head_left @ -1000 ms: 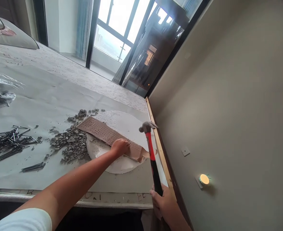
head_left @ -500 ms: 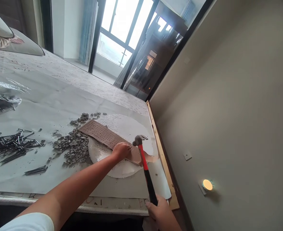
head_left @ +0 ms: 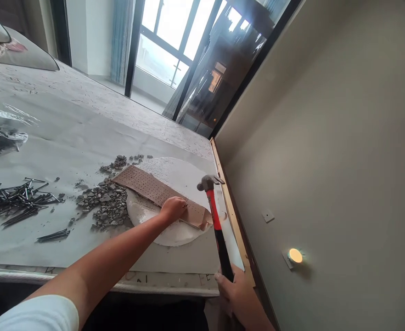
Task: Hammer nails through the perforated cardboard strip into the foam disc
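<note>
My right hand (head_left: 237,289) is wrapped round the black lower handle of a claw hammer (head_left: 215,211) with a red neck and grey steel head. The head is raised to the right of my left hand (head_left: 174,208), apart from it. My left fingers are pinched on a thin dark nail (head_left: 186,205), mostly hidden, over a brown board (head_left: 147,185) dotted with rows of small holes. The board lies across a white round slab (head_left: 175,235), and its right end looks torn.
Grey rubble (head_left: 109,202) lies left of the slab. Farther left are a heap of nails (head_left: 19,200), a small nail bundle (head_left: 53,236) and a clear plastic bag (head_left: 2,133). A wooden edge (head_left: 235,216) runs along the wall (head_left: 326,161) at right.
The hammer has moved up and to the right, away from my left hand, with my right hand still gripping it. My left hand stays at the same spot on the board.
</note>
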Motion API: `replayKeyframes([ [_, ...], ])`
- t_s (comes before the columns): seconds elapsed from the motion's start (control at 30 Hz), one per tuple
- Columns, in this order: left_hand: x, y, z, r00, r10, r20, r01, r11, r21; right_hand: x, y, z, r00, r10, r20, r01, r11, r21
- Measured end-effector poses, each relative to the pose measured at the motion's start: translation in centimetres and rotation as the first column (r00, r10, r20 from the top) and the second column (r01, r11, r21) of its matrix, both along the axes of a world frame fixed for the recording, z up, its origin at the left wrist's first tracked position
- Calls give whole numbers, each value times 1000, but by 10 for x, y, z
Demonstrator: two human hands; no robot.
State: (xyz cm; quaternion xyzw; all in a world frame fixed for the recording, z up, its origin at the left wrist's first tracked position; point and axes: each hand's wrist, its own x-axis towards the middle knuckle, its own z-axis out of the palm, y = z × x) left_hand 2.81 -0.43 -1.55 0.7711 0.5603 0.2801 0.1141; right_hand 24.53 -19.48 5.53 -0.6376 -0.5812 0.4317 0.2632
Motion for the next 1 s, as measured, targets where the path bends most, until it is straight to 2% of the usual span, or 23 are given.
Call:
replayKeyframes([
  [0.1, -3, 0, 1, 997, 25, 79, -25, 1000, -8, -3, 0, -6, 1000, -4, -21, 2, 998, -56],
  [0.2, -6, -2, 4, 976, 124, 177, -114, 991, -67, -11, 1, -10, 1000, 21, -17, -24, 988, -154],
  [0.43, -6, 5, 6, 906, 203, 371, -163, 977, -137, -7, 0, 0, 999, 42, -19, -43, 997, -57],
  [0.53, -8, 8, 7, 866, 232, 442, -175, 971, -165, -11, 1, -4, 996, 68, -57, -77, 983, -166],
  [0.6, -9, 8, 7, 852, 237, 466, -174, 969, -175, -14, 2, -8, 992, 91, -84, -108, 967, -232],
  [0.77, -10, 7, 4, 845, 207, 493, -149, 977, -155, -11, 2, -4, 990, 35, -140, -53, 990, -128],
  [0.87, -9, 8, 7, 835, 211, 508, -142, 975, -171, -10, -4, -2, 986, 12, -163, -34, 991, -129],
  [0.93, -10, 4, 14, 838, 202, 507, -125, 975, -181, -11, -13, -9, 981, 1, -192, -30, 988, -149],
  [1.0, -15, -9, 22, 857, 146, 495, -91, 987, -134, -11, -27, -24, 976, -15, -217, -24, 984, -178],
])
